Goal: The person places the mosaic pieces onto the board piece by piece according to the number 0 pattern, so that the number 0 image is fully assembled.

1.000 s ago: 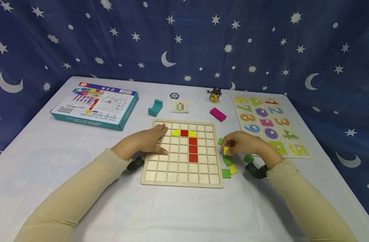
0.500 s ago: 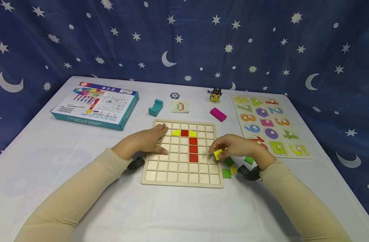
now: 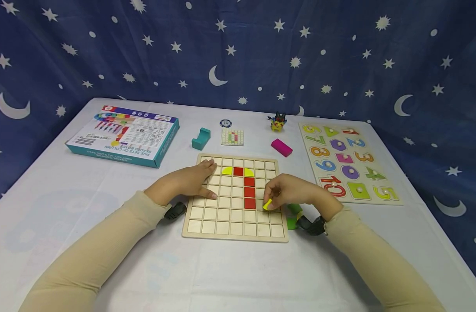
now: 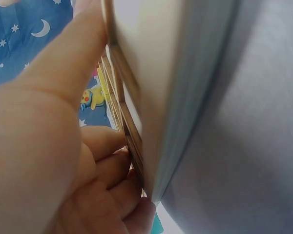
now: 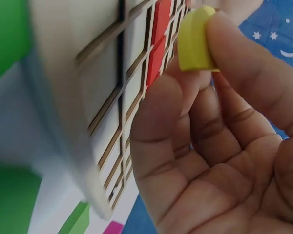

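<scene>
head cam: r fingers point(image 3: 276, 202) pinch 1 yellow pc point(image 3: 267, 205) over grid bd point(image 3: 235, 238).

Far-left of my grid board point(image 3: 234, 238): box point(image 3: 122, 135), lettering upside-down to me, reads FIVE SETS OF COLUMN BEADED BOXES; finer print too small. Beyond the board: chip point(image 3: 225, 123) marked 10. Right of the board: number puzzle point(image 3: 359, 175), numerals 1 to 10.

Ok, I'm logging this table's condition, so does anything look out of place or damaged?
Nothing looks spilled or damaged. Two mildly untidy spots: green pieces lie loose off the right edge of the board, while red pieces sit squarely in its cells, and the magenta block beyond it is turned askew.
</scene>
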Available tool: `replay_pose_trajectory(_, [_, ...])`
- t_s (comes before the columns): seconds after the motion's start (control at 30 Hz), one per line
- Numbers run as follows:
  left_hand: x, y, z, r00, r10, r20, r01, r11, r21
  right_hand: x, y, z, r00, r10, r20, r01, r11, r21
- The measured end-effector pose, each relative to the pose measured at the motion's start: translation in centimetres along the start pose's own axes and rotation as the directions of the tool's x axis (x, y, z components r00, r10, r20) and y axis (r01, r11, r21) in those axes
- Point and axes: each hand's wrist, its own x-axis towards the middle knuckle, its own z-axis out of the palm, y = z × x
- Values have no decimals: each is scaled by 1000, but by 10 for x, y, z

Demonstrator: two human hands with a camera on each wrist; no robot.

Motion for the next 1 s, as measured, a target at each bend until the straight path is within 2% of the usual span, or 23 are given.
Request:
replay_pose_trajectory(0.23, [0,-1,0,1000,7,-5,-7,1000,2,10,-18,12,999,-28,41,32,994,-105])
replay_pose_trajectory(0.43, [0,-1,0,1000,8,0,-8,1000,2,18,-29,23,999,-7,33,14,980,-197])
replay_pose_trajectory(1.0, [1,-1,0,1000,6,0,-6,1000,-3,28,-36,37,999,-40,-15,33,947,-320])
